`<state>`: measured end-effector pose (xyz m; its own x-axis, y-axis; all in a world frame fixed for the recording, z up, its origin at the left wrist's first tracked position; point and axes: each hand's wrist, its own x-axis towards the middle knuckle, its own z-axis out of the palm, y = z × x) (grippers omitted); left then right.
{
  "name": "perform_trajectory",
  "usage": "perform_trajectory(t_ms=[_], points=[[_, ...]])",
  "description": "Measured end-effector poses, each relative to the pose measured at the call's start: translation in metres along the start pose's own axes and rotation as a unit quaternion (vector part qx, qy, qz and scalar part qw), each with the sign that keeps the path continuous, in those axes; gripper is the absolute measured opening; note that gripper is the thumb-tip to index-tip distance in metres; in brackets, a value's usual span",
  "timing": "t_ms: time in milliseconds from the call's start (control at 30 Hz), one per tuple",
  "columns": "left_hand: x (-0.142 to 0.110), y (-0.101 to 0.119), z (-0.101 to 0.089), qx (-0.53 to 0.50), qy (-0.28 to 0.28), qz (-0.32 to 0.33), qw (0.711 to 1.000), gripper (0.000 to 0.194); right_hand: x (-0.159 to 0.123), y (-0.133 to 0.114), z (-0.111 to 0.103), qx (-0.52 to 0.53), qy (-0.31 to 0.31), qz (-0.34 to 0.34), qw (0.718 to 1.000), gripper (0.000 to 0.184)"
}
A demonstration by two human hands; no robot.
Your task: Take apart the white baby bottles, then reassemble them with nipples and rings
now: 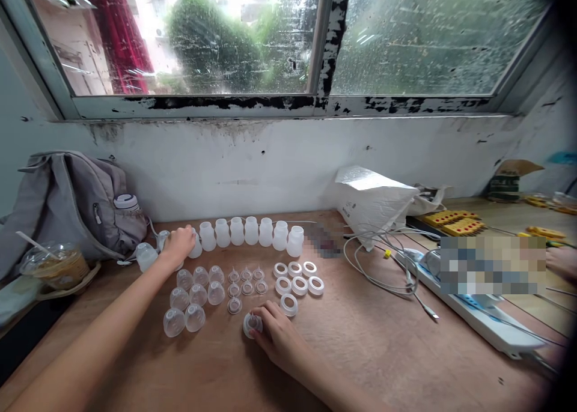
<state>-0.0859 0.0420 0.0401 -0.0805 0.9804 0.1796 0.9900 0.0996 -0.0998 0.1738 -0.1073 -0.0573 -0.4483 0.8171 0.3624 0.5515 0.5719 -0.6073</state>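
Observation:
My left hand (179, 247) is at the left part of a curved row of frosted baby bottles (251, 232), its fingers closed around one bottle that the hand mostly covers. Near the table's front, my right hand (278, 334) pinches a clear bottle nipple seated in a white ring (251, 325), resting on the wood. Clear domed caps (195, 318) stand in rows between my forearms. Several loose nipples (234, 305) sit beside them, and several white collar rings (289, 305) lie to the right, close to my right hand's fingers.
A grey backpack (76, 202) and an iced drink cup (56, 266) stand at the left. On the right are a white bag (374, 199), coiled cables (383, 274), a power strip (478, 310) and yellow blocks (455, 221). A wall with a window closes the back.

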Motion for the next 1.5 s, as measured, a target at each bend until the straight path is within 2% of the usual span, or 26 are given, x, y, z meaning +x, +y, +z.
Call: perform_trajectory(t_ms=[200,300,367,433,500,600,667,733,900,1000,1100,1167,1267,1400,1500], points=[[-0.01,0.009,-0.016,-0.022,0.029,-0.021,0.999,0.039,-0.001,0.006,0.004,0.011,-0.004,0.012,1.0,0.017],[-0.036,0.025,-0.028,-0.053,0.043,0.001,0.998,0.039,-0.001,0.007,0.004,0.021,0.005,0.016,1.0,0.013],[-0.062,0.039,-0.032,-0.098,0.027,0.054,0.993,0.032,-0.001,0.007,0.003,0.031,0.016,0.017,0.999,0.011],[-0.09,0.051,-0.029,-0.215,-0.037,0.163,0.962,0.027,0.0,0.007,0.002,0.041,0.029,0.015,0.999,0.009],[-0.115,0.06,-0.022,-0.264,-0.112,0.243,0.927,0.024,0.001,0.008,0.0,0.047,0.042,0.012,0.998,0.008],[-0.137,0.065,-0.009,-0.33,-0.184,0.34,0.861,0.047,0.002,0.009,-0.002,0.056,0.059,0.007,0.997,0.007],[-0.14,0.066,-0.004,-0.36,-0.212,0.366,0.832,0.061,0.003,0.01,-0.003,0.061,0.069,0.002,0.996,0.007],[-0.139,0.068,-0.002,-0.375,-0.217,0.366,0.824,0.061,0.003,0.009,-0.004,0.062,0.075,-0.003,0.995,0.007],[-0.133,0.079,-0.001,-0.395,-0.184,0.376,0.818,0.039,0.002,0.005,-0.003,0.071,0.081,-0.021,0.994,0.007],[-0.133,0.08,0.001,-0.392,-0.171,0.372,0.824,0.03,0.002,0.005,-0.001,0.089,0.091,-0.029,0.991,0.008],[-0.133,0.077,0.002,-0.386,-0.164,0.355,0.835,0.026,0.002,0.005,-0.001,0.111,0.1,-0.01,0.989,0.005],[-0.132,0.075,0.0,-0.396,-0.157,0.344,0.837,0.026,0.003,0.004,-0.003,0.154,0.101,0.019,0.983,0.014],[-0.133,0.075,-0.002,-0.442,-0.143,0.325,0.824,0.03,0.006,-0.001,-0.008,0.305,0.075,0.076,0.946,0.026],[-0.137,0.081,-0.003,-0.505,-0.14,0.295,0.799,0.037,0.012,-0.008,-0.015,0.511,0.008,0.147,0.847,0.03],[-0.138,0.085,0.0,-0.52,-0.127,0.294,0.792,0.038,0.014,-0.01,-0.016,0.577,0.021,0.167,0.799,0.031]])
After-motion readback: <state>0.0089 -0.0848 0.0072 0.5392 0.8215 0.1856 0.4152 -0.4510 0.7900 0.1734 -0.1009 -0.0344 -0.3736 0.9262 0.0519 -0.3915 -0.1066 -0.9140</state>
